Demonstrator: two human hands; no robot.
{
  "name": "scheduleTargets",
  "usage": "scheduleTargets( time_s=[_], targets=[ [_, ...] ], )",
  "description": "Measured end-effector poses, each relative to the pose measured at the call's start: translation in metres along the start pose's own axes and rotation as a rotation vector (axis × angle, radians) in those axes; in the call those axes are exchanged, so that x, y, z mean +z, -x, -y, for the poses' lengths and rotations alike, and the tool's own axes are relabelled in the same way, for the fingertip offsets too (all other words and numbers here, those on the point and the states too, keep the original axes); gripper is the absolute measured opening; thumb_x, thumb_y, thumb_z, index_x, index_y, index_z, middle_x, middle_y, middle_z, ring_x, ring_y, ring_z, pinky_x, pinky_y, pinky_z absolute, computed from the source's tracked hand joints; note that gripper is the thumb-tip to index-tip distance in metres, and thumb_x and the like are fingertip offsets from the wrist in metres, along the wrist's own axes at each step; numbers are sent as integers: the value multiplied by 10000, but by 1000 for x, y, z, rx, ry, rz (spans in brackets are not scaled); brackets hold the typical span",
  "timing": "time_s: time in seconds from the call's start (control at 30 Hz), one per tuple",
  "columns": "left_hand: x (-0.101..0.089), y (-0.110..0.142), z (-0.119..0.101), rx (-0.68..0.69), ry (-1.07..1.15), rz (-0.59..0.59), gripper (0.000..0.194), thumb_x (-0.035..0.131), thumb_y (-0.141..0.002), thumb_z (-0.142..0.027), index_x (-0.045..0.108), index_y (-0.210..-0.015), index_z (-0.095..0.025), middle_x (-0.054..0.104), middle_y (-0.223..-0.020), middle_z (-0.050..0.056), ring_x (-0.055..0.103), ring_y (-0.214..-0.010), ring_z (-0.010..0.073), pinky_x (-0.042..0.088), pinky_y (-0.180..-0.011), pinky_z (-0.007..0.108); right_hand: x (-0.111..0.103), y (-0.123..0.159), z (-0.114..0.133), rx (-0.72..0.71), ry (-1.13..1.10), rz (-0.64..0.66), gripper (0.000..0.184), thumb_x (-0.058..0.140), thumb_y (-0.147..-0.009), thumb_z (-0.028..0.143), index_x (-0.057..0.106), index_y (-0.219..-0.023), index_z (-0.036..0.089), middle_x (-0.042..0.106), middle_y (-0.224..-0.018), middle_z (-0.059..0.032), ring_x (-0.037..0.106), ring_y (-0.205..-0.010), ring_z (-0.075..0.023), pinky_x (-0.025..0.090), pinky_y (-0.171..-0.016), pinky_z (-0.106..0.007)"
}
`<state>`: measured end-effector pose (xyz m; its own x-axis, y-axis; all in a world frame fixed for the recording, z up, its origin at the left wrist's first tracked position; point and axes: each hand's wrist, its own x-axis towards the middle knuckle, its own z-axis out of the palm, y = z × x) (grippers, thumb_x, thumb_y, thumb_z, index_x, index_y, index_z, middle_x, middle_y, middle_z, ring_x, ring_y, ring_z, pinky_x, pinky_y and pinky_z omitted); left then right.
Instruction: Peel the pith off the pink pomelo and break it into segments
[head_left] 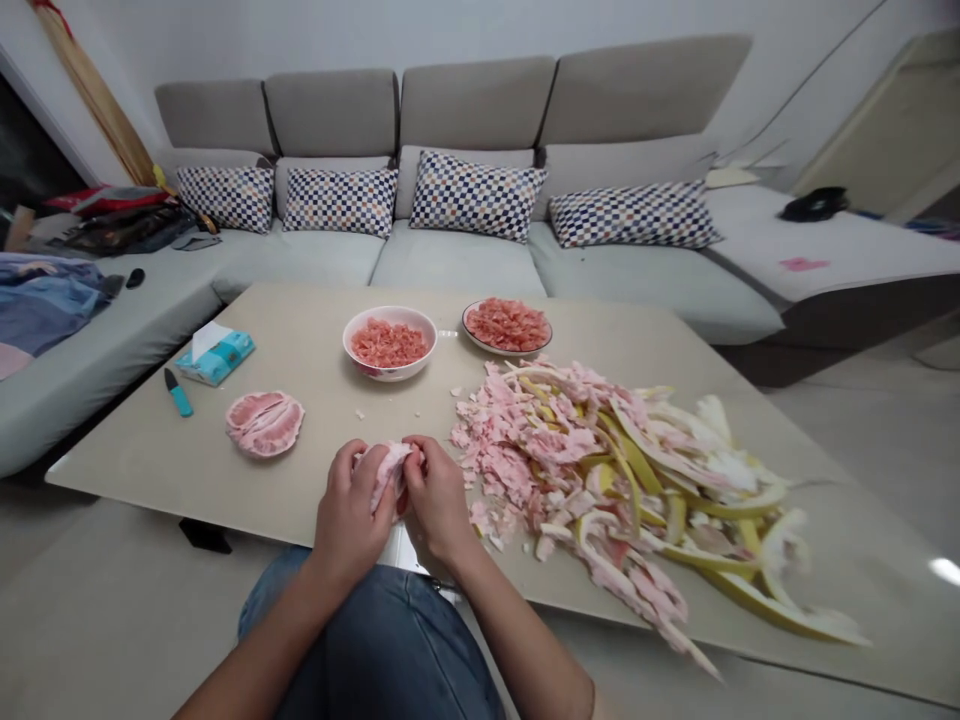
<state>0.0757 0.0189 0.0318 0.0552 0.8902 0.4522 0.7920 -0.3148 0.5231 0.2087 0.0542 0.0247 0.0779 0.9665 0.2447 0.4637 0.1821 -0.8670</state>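
Note:
Both hands meet at the near edge of the table around one pink pomelo segment (390, 470). My left hand (349, 510) grips it from the left, and my right hand (439, 500) pinches its pale skin from the right. A peeled pomelo half (265, 423) lies on the table to the left. Farther back stand a white bowl (390, 343) and a plate (507, 326), each filled with red-pink pomelo flesh. A big heap of pink membrane and yellow rind (615, 470) spreads to the right of my hands.
A teal-handled knife (178, 392) and a tissue pack (216, 354) lie at the table's left. The beige table (315, 330) stands before a grey sofa (457, 250) with checked cushions. Clothes and bags are piled at the far left. My knees in jeans (382, 640) are below the table edge.

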Motion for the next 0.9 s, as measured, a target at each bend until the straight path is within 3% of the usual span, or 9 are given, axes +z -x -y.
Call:
scheduleTargets(
  time_s=[0.23, 0.57, 0.9],
  targets=[
    [6, 1, 6, 33, -33, -44, 378, 531, -926, -243, 517, -1304, -236, 479, -1275, 127, 556, -1137, 263, 533, -941, 427, 6, 7, -6, 33, -23, 11, 281, 421, -928, 296, 603, -1104, 173, 705, -938, -93, 656, -823, -218, 481, -752, -321],
    [0, -6, 10, 52, 24, 48, 382, 521, -929, -251, 518, -1311, -256, 483, -1277, 114, 545, -1174, 259, 512, -981, 425, 0, 2, -17, 32, -131, 4, 237, 459, -891, 344, 610, -981, 185, 650, -733, -12, 600, -641, -176, 444, -623, -275],
    [1, -22, 14, -18, 38, 89, 389, 521, -913, -259, 527, -1301, -249, 498, -1251, 110, 578, -1134, 247, 510, -980, 422, 13, -8, -21, 157, -247, -87, 204, 522, -807, 362, 609, -888, 197, 637, -749, -1, 578, -673, -176, 457, -663, -291]
  ],
)
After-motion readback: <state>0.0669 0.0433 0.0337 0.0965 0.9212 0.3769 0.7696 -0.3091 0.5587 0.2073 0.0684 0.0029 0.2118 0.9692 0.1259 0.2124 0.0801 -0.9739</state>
